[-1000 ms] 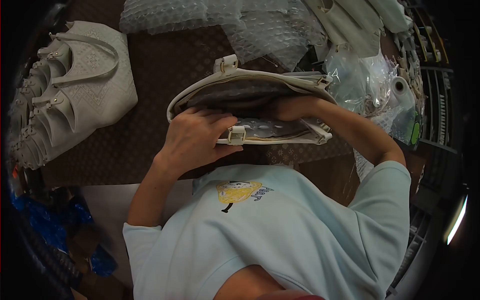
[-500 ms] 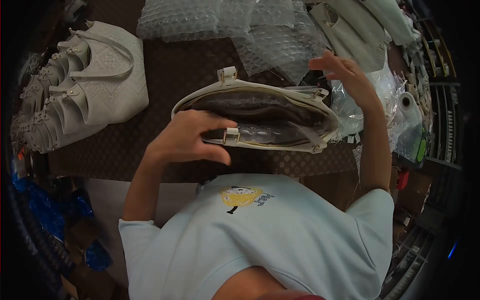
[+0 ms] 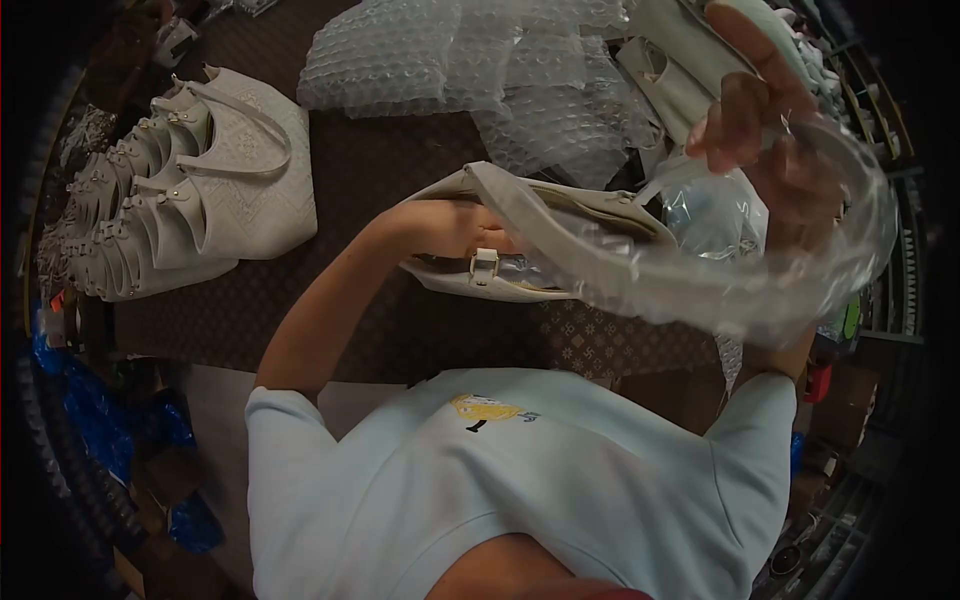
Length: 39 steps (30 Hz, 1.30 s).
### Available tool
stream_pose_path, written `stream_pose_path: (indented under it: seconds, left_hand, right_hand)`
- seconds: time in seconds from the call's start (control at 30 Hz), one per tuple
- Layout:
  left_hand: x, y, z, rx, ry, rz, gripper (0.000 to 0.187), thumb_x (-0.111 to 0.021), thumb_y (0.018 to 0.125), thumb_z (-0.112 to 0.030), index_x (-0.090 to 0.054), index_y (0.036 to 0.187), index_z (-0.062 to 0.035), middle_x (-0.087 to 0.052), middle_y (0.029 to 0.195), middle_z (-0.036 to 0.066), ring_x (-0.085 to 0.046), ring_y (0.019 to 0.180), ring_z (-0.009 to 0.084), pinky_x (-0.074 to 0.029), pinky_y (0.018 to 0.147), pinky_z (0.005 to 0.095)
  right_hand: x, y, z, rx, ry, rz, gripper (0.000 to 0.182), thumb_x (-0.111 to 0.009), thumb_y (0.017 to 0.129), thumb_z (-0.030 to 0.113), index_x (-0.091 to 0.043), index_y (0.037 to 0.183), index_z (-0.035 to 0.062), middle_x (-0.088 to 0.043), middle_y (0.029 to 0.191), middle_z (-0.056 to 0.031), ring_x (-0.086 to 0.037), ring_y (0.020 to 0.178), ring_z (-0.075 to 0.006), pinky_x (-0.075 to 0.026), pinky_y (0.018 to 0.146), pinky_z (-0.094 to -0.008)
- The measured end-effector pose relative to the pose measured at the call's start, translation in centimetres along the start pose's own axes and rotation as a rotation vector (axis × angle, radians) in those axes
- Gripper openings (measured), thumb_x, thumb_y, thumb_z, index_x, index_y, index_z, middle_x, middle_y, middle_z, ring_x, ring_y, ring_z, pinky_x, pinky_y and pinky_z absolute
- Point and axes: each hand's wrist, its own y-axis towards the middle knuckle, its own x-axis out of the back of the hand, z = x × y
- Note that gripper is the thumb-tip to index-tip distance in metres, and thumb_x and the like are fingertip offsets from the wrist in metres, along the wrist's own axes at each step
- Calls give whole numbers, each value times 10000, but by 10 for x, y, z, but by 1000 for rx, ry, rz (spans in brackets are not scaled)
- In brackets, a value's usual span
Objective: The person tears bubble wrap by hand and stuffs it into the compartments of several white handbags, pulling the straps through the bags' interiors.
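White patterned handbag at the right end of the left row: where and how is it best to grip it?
I would grip this handbag at the bend of its strap handle, from above and right: the loop arches over the pattern, while other bags crowd its left.

Here's my bare left hand (image 3: 455, 228) reaching forward, fingertips hidden; my bare right hand (image 3: 755, 130) is raised, fingers curled, blurred, wrist above elbow.

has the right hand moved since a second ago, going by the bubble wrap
Yes. The right hand was inside the open bag, below the bubble wrap; now it is out, up and right, past the wrap's right edge.
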Motion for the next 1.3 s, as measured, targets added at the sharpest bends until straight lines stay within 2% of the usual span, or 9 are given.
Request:
stream_pose_path:
  seconds: [0.07,0.17,0.33,0.53,0.6,0.67,0.83,1.1,1.3]
  left_hand:
    - [-1,6,6,-47,52,-23,327,-491,892,-181,-575,1207,-149,-603,1160,93,-554,1060,228,-411,915,307]
    - [-10,15,38,-64,-147,-124,589,-573,816,-530,-588,1173,-61,-591,1154,127,-491,1153,226,-341,1001,318]
    - [-7,-2,-14,199,-49,13,580,-567,801,-549,-651,1083,-50,-602,1146,157,-509,1147,248,-362,970,310]
    - [-4,11,-10,198,102,106,535,-631,738,-555,-688,973,-78,-675,900,73,-612,827,192,-462,750,300]
    - [-14,20,12,110,11,136,508,-640,745,-532,-690,954,-72,-672,887,80,-612,808,200,-466,734,304]
    - [0,4,-20,107,164,137,406,-649,783,-435,-677,953,-67,-662,848,104,-613,773,220,-477,697,320]
    - [-18,15,10,91,218,188,404,-540,793,-349,-653,1024,-38,-655,975,172,-620,887,292,-465,809,372]
    - [-23,16,12,80,83,167,700,-453,792,-656,-664,966,-12,-646,937,199,-611,874,312,-455,831,387]
    - [-16,2,-1,76,41,103,722,-434,764,-738,-651,982,-85,-639,918,144,-598,870,296,-454,802,370]
  right_hand:
    - [-30,17,13,2,-372,289,697,-676,792,320,-385,1295,-65,-592,719,-41,-614,667,-179,-495,662,-301]
    - [-74,13,18,-119,-613,638,667,-723,747,304,-468,1244,-62,-574,582,-19,-580,486,-128,-472,456,-243]
    - [-122,-10,8,-360,-721,806,652,-690,743,377,-492,1252,21,-579,595,-40,-585,495,-161,-452,445,-325]
    - [-89,-36,-95,-645,-1986,240,457,-562,826,283,-505,1215,50,-599,759,-35,-590,611,-147,-409,505,-302]
    - [-61,-49,-138,-761,-2134,607,385,-528,826,280,-572,1135,55,-608,790,-32,-592,671,-149,-413,537,-309]
    - [-62,-53,-158,-717,-2000,889,419,-504,840,329,-577,1079,-6,-612,795,-74,-595,734,-194,-403,589,-306]
    - [-57,-14,-152,-865,-1435,384,201,-623,736,218,-658,815,36,-604,813,-130,-568,854,-313,-459,746,-411]
    - [-34,-36,-157,-682,-876,349,309,-652,741,160,-640,1035,67,-584,946,-113,-573,883,-276,-455,804,-351]
    - [-24,-39,-165,-1105,-349,87,292,-594,871,211,-597,1099,29,-633,1062,-77,-584,945,-169,-450,850,-292]
